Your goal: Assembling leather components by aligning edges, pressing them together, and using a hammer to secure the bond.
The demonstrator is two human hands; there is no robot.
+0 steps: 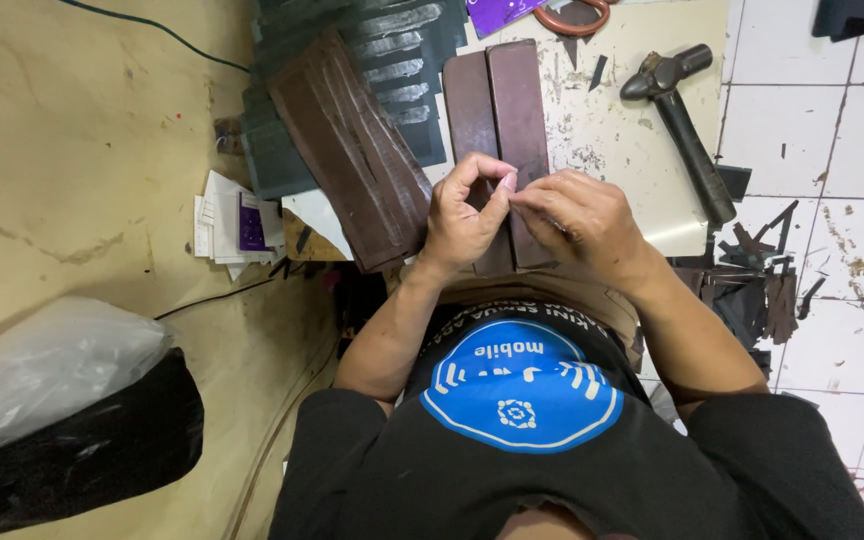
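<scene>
Brown leather strips (500, 110) under both hands, left hand (460, 215) and right hand (582, 220) fingertips pinched together on them, hammer (680, 110) right

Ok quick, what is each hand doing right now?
Left hand: fingers pinched shut on the near edge of the brown leather piece.
Right hand: fingers curled, pressing that same edge; a full grip cannot be told.

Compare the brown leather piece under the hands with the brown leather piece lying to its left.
The folded leather piece under the left hand and right hand lies straight up the board; the ridged leather piece lies slanted. The folded one shows two smooth, plain panels side by side; the ridged one carries long raised strips with pale edges. Both hands touch the folded one; the ridged one lies untouched. Both are dark brown and oblong.
</scene>
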